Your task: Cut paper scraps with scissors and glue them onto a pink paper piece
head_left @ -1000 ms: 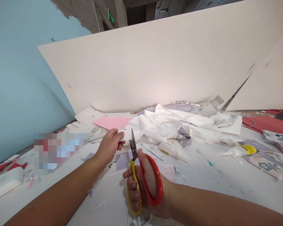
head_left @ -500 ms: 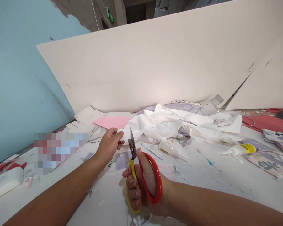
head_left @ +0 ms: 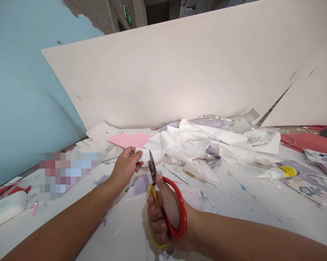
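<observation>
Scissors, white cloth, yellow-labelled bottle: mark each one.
scissors point(head_left: 152, 167), head view, on the blades near the pivot.
white cloth point(head_left: 190, 142), head view, on the crumpled middle.
yellow-labelled bottle point(head_left: 285, 170), head view, on its yellow label.

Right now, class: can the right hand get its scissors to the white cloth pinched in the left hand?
Probably yes: the right hand points the scissors at the white cloth beside the left hand, nothing between.

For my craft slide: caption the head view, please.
Left hand pinches white fabric while right hand holds red-and-yellow scissors beside it.
</observation>
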A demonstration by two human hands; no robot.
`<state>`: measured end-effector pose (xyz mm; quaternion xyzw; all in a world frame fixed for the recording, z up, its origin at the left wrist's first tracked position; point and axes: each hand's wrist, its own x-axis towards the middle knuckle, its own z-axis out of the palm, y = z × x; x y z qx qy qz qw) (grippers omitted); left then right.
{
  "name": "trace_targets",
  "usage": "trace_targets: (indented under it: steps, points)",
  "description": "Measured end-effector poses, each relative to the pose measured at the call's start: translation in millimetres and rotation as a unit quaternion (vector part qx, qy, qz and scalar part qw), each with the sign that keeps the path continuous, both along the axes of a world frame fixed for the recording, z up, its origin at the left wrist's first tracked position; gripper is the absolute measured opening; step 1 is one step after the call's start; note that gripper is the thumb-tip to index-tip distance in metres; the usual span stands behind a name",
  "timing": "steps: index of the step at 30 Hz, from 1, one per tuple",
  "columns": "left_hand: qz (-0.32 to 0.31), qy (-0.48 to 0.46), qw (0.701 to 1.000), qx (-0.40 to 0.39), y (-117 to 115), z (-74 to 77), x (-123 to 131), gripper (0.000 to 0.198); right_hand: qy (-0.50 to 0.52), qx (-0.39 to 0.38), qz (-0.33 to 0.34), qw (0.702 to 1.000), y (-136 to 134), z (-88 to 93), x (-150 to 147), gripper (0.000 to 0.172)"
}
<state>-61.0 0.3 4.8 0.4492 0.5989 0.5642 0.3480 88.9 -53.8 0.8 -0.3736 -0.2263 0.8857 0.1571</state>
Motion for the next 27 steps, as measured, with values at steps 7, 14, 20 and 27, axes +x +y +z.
trace_targets:
  steps: [7, 14, 20, 27]
  points:
    - [-0.002, -0.009, 1.000, -0.003, 1, -1.9, -1, 0.022, -0.031, 0.072, 0.006, 0.997, -3, -6.1, -4, 0.057]
    - [-0.001, -0.018, 1.000, -0.004, 0, -1.6, -2, 0.024, -0.001, 0.055, 0.005, 0.998, 0, -3.3, -1, 0.055]
    - [-0.007, -0.023, 1.000, 0.002, 1, -3.7, -4, 0.023, 0.027, 0.035, 0.054, 0.998, 7, 0.0, 4, 0.071]
    - [-0.007, -0.030, 0.999, 0.008, 0, -3.4, -2, 0.022, 0.028, 0.054, 0.057, 0.997, 17, 0.4, 3, 0.069]
